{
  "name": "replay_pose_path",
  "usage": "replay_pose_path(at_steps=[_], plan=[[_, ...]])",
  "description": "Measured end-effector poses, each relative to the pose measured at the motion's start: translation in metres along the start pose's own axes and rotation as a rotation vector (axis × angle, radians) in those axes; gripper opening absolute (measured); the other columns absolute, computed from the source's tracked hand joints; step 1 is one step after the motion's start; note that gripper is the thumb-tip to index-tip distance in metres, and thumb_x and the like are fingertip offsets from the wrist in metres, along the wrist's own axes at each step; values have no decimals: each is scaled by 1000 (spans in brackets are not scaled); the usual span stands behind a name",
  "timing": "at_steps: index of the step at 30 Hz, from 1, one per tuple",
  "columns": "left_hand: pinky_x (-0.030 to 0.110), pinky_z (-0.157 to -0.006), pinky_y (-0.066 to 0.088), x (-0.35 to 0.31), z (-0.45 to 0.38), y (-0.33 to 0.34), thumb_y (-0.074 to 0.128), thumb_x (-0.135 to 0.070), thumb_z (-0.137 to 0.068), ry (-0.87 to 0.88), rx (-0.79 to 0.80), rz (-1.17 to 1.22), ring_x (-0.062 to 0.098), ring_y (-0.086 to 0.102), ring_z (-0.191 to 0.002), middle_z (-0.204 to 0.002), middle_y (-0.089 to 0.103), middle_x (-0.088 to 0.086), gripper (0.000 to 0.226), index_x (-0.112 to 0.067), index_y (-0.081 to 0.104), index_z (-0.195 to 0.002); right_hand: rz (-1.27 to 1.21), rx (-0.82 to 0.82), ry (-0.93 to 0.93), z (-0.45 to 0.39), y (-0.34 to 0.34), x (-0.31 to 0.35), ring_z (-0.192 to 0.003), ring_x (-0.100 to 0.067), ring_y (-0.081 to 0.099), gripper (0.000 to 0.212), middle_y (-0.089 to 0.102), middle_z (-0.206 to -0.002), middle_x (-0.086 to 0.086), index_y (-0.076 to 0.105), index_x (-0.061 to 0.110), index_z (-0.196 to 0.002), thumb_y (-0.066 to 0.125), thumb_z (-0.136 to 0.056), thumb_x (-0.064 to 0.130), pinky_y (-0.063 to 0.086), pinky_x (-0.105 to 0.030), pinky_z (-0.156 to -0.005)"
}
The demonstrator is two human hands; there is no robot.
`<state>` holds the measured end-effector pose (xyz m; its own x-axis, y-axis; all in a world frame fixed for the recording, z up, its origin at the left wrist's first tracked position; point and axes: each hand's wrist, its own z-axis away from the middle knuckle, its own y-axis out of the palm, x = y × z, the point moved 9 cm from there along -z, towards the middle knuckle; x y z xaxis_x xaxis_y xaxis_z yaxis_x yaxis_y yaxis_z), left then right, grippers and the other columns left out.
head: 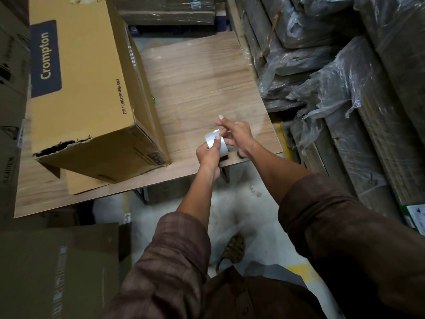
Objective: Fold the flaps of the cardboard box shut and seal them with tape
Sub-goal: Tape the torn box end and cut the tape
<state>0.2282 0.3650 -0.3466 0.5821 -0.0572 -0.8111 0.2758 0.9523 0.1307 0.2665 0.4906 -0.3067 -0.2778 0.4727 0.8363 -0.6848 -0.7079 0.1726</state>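
A long brown cardboard box (87,84) printed "Crompton" lies on its side on the wooden table (202,84), at the left. Its near end is torn and gapes, with one flap (85,183) lying flat on the table. To the right of the box, over the table's front edge, my left hand (208,155) grips a roll of clear tape (218,143). My right hand (236,134) pinches the loose end of the tape at the top of the roll. Both hands are clear of the box.
Plastic-wrapped flat packs (345,93) are stacked along the right. More cartons stand at the left (11,111) and lower left (59,268). Wrapped bundles (165,10) lie beyond the table. Bare concrete floor (241,210) and my sandalled foot (232,252) are below.
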Motion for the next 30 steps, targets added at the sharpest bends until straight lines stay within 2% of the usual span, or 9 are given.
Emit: replay_pose_path(at_steps=[3, 9, 11, 13, 17, 21, 25, 28, 30], plan=[[15, -52, 48, -8, -5, -8, 63, -24, -99, -4, -71, 4, 12, 58, -67, -81, 64, 1, 20, -4, 66, -101, -52, 5, 56, 1, 3, -3, -73, -15, 73, 38, 70, -98, 2, 63, 9, -113, 74, -89, 37, 61, -34, -67], [43, -92, 55, -14, -18, -14, 43, -45, -105, -79, -40, -44, 29, 68, -93, -98, 69, 10, 38, -14, 64, -101, 84, 70, 99, -5, 13, -9, -75, -16, 71, 53, 70, -108, -12, 58, 10, -125, 83, -79, 5, 57, -27, -61], [36, -69, 56, -18, -20, -21, 43, -51, -103, -89, -45, -107, 26, 66, -73, -81, 66, 9, 45, -13, 65, -94, 120, 30, 50, -12, 15, -4, -79, -19, 70, 54, 70, -106, -15, 60, 8, -120, 83, -74, -6, 58, -27, -63], [27, -49, 36, -20, -21, -39, 45, -59, -97, -95, -144, -149, 18, 47, -47, -62, 58, 15, 61, -3, 66, -85, 160, -55, -26, -22, 17, 3, -77, -17, 67, 51, 70, -97, -13, 63, 5, -115, 83, -71, -10, 57, -25, -66], [27, -46, 42, -25, -13, -71, 47, -46, -101, -62, -322, -17, 19, 42, -34, -50, 48, 6, 50, -13, 50, -65, 550, -190, -193, -33, 32, 18, -72, -13, 59, 41, 60, -74, 4, 69, 8, -105, 70, -71, -15, 48, -16, -66], [29, -43, 48, -20, -4, -105, 48, -37, -102, -48, -419, -103, 22, 55, -39, -52, 61, 8, 47, -10, 55, -63, 900, -80, -308, -26, 53, 12, -74, -16, 60, 36, 60, -75, 6, 68, 16, -97, 62, -70, -8, 55, -28, -73], [46, -66, 62, 11, -20, -150, 53, -54, -80, -110, -518, -313, 30, 71, -60, -65, 72, 7, 48, -12, 66, -64, 854, -221, -448, 4, 50, 19, -73, -20, 60, 9, 62, -74, 4, 65, 20, -89, 65, -81, 24, 50, -33, -68], [41, -65, 62, 17, -9, -160, 52, -57, -78, -174, -523, -410, 29, 70, -62, -75, 74, 7, 48, -13, 70, -73, 978, -430, -173, 31, 24, -1, -90, -31, 63, 39, 69, -93, -9, 70, 15, -93, 55, -88, 51, 44, -33, -74], [28, -50, 53, 17, 3, -154, 57, -35, -88, -209, -422, -389, 22, 61, -49, -67, 70, 8, 35, -9, 66, -66, 1103, -421, 118, 41, 6, -39, -103, -32, 66, 60, 71, -108, -11, 71, 12, -106, 51, -85, 64, 47, -34, -83]])
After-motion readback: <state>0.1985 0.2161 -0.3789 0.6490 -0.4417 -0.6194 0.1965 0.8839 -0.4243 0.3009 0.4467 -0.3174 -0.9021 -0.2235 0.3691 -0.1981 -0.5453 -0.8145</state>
